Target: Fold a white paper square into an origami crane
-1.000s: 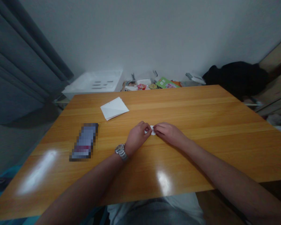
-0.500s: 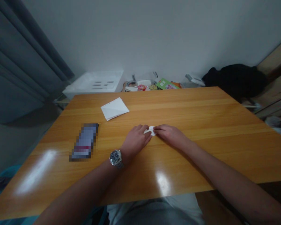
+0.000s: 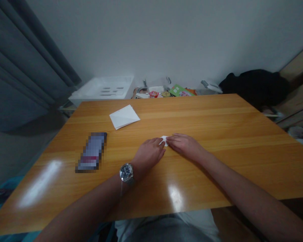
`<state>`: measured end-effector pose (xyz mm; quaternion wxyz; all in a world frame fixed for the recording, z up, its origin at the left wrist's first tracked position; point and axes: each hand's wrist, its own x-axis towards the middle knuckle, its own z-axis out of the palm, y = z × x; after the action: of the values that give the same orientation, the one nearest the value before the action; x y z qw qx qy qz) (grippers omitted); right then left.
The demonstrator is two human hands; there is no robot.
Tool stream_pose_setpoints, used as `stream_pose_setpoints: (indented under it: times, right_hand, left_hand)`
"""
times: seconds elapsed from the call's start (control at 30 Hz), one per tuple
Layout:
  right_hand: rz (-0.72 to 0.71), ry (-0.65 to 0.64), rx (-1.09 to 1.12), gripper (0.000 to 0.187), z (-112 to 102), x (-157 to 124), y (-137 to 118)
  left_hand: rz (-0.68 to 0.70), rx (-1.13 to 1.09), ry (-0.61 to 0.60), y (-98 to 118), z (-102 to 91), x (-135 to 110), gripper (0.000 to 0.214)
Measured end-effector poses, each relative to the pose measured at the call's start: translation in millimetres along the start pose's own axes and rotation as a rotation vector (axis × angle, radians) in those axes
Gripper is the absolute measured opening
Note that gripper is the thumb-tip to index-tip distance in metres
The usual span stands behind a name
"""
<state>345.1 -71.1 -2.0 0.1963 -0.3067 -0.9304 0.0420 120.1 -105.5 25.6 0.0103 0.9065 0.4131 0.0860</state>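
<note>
Left hand (image 3: 148, 155), right hand (image 3: 184, 146) press creased paper (image 3: 164, 139) (white).

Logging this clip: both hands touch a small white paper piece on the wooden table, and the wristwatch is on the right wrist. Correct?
No: the head view shows the wristwatch on the left wrist. Otherwise yes, the left hand and right hand both touch the small white paper piece on the wooden table.
</note>
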Motion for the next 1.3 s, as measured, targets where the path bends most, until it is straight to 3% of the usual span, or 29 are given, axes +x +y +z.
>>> stream_pose_setpoints:
  times: [0.43, 1.0, 1.3]
  right_hand:
    - [0.098, -0.026, -0.019, 0.037, -3.1, 0.7, -1.4]
    - [0.096, -0.078, 0.129, 0.037, -9.3, -10.7, 21.9]
    - [0.088, -0.058, 0.073, 0.037, -1.6, -11.1, 20.0]
  left_hand:
    - [0.053, 0.015, 0.065, -20.1, 6.2, 1.6, 0.035]
    - [0.191, -0.135, -0.085, -54.9, -6.2, -5.5, 0.041]
    - [0.119, -0.04, -0.013, -38.8, -0.3, 3.2, 0.039]
